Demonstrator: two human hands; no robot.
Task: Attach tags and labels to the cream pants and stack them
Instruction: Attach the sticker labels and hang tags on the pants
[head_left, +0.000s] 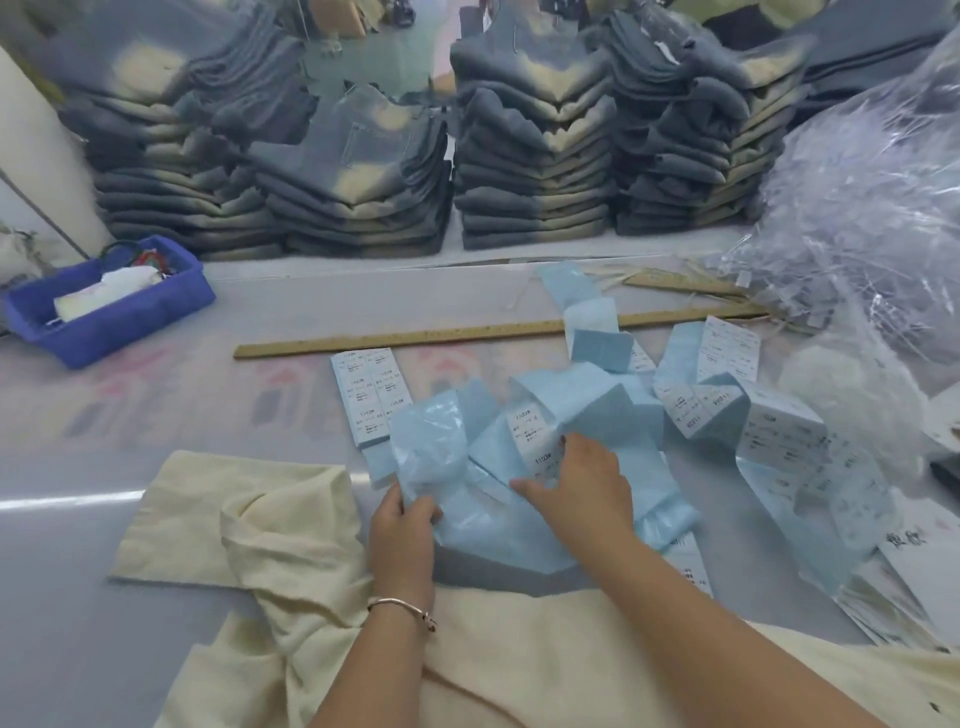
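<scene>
Cream pants (260, 545) lie rumpled on the table in front of me, stretching toward the lower right. Beyond them lies a tangle of light blue label strips (550, 410) printed with white stickers. My left hand (402, 530) grips the near left edge of one blue strip (431, 457). My right hand (582, 488) rests spread over the strip's middle, fingers curled onto a label. A flat sheet of labels (371, 400) lies just beyond, to the left.
Tall stacks of folded grey-and-beige garments (535, 156) line the back. A blue plastic tray (104, 296) sits at the left, a long wooden ruler (395, 338) crosses the middle, clear plastic bags (872, 197) pile at the right, and white hang tags (914, 587) lie at the lower right.
</scene>
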